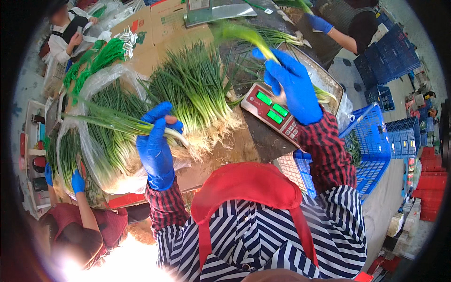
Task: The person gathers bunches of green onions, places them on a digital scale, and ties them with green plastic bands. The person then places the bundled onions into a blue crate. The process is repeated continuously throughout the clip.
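Note:
Blue gloves cover both of my hands. My left hand [155, 151] grips a small bunch of scallions [116, 123], with the leaves pointing left and the white ends poking out past my fingers. Raised over a digital scale [262, 105], my right hand [296, 83] holds a thick green stalk, likely a scallion [259, 38], its leafy end blurred. Beyond my left hand lies a large pile of scallions [190, 84], roots towards me. More scallions [109, 130] rest in a clear plastic bag [88, 141] to the left. The scale's lit green displays face me.
Green mesh bags [102, 58] lie at the far left on cardboard [162, 21]. A blue plastic crate [373, 141] stands at my right. A co-worker's gloved hand [78, 181] is at lower left, another's [319, 24] at upper right. A person [67, 31] stands at upper left.

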Demonstrator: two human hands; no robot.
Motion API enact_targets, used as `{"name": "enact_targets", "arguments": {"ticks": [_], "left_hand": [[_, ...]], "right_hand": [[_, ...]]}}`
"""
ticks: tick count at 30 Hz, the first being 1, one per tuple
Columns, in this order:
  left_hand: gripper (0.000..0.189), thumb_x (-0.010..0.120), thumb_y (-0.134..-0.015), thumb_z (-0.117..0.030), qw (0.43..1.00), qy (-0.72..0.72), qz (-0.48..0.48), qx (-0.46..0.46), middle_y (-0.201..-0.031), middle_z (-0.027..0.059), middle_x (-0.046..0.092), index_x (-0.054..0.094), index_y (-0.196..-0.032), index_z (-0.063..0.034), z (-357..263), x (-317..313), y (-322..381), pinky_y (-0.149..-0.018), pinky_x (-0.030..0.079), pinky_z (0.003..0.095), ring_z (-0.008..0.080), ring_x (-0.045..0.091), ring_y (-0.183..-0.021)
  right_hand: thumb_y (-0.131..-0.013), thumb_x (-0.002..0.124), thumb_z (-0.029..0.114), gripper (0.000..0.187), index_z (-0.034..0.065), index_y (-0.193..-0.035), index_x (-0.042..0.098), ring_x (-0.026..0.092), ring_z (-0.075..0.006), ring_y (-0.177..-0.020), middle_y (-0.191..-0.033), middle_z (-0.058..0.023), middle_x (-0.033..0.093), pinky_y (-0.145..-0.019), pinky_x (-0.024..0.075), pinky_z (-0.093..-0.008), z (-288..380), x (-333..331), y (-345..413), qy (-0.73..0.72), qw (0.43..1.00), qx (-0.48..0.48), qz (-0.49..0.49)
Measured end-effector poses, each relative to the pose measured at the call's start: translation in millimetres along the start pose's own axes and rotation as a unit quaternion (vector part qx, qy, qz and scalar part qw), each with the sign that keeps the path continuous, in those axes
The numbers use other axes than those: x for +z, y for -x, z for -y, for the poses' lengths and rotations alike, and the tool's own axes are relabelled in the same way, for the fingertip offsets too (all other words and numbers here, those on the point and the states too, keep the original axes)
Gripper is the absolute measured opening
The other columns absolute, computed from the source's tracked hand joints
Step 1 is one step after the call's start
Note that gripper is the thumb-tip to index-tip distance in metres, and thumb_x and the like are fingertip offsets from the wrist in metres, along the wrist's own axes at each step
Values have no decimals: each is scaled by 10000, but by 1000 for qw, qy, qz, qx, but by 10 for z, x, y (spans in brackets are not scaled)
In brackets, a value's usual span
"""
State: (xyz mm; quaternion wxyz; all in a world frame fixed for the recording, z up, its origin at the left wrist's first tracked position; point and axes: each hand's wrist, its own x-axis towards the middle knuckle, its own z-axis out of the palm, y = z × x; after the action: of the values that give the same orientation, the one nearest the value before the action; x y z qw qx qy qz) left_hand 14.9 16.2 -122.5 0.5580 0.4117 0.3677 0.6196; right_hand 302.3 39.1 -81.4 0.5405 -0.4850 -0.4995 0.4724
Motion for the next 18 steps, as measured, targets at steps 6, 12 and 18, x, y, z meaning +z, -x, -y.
{"name": "enact_targets", "arguments": {"ticks": [6, 12, 18], "left_hand": [[239, 547, -871, -121, 998, -28, 6, -60, -808, 82, 626, 573, -1063, 19, 493, 24, -596, -639, 486, 278, 160, 595, -687], [164, 573, -860, -214, 975, -33, 39, -218, -772, 49, 608, 604, -874, -53, 1458, -318, -576, -592, 468, 272, 137, 584, -651], [182, 595, -827, -171, 986, -74, 49, -138, -903, 17, 602, 592, -957, -43, 1524, -283, -515, -707, 452, 272, 113, 556, -800]], "right_hand": [[-878, 534, 151, 298, 35, -1152, 517, 562, -222, -563, -723, -135, 583, -511, 459, -360, -718, 839, -567, 122, 964, -185, -148], [-806, 607, 296, 638, 10, -1313, 347, 591, -390, -685, -925, -255, 558, -561, 460, -460, -1967, 1335, -110, 441, 897, -23, 22], [-728, 626, 294, 356, 15, -936, 550, 582, -379, -801, -894, -207, 530, -651, 474, -463, -1952, 1285, -6, 363, 920, -41, 143]]}}
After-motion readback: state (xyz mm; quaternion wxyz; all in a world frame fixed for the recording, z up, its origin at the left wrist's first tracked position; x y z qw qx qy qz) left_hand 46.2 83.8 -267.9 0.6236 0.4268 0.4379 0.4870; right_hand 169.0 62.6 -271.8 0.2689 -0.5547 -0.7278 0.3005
